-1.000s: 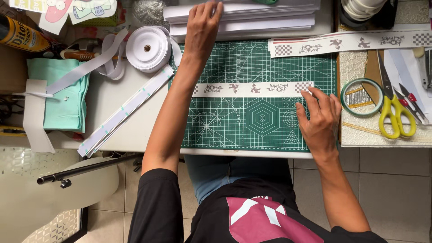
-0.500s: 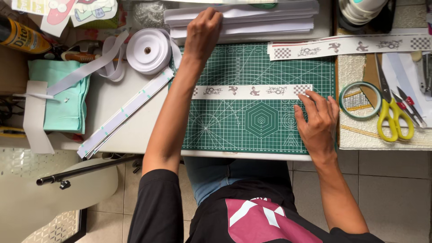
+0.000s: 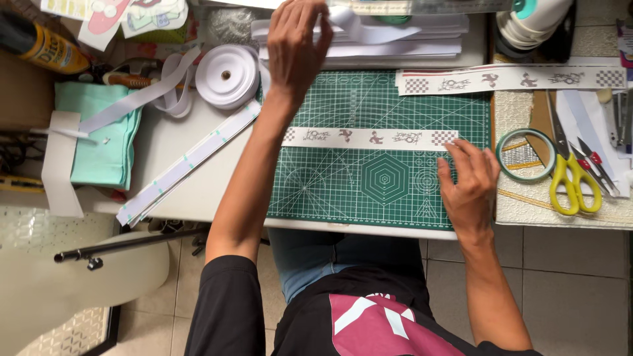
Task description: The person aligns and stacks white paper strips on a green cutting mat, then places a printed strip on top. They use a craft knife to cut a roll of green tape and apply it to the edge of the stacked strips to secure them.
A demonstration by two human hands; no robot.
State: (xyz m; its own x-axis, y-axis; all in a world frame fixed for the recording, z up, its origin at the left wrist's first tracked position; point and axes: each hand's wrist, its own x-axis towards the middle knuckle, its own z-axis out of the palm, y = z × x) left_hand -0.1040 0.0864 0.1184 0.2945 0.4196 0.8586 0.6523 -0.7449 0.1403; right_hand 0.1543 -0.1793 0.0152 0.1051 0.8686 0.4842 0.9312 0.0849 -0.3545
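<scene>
Right now the right hand (image 3: 469,184) lies flat and open on the green cutting mat (image 3: 369,191), its fingertips pressing down the right end of a printed white strip (image 3: 366,137) that runs across the mat; it pins the strip and grips nothing. The left hand (image 3: 297,43) is stretched to the far edge of the desk, fingers curled loosely over a stack of white strips (image 3: 395,39); whether it has actually pinched one I cannot tell.

As a judgement, the strip is laid and held in place while another piece is fetched, and that calls for steady pressure from the pinning hand.

Farther out, a second printed strip (image 3: 511,79) lies beyond the mat. Yellow-handled scissors (image 3: 570,178) and a roll of tape (image 3: 525,155) rest to the right, a spool of white ribbon (image 3: 229,76) to the left. No open container shows its contents.
</scene>
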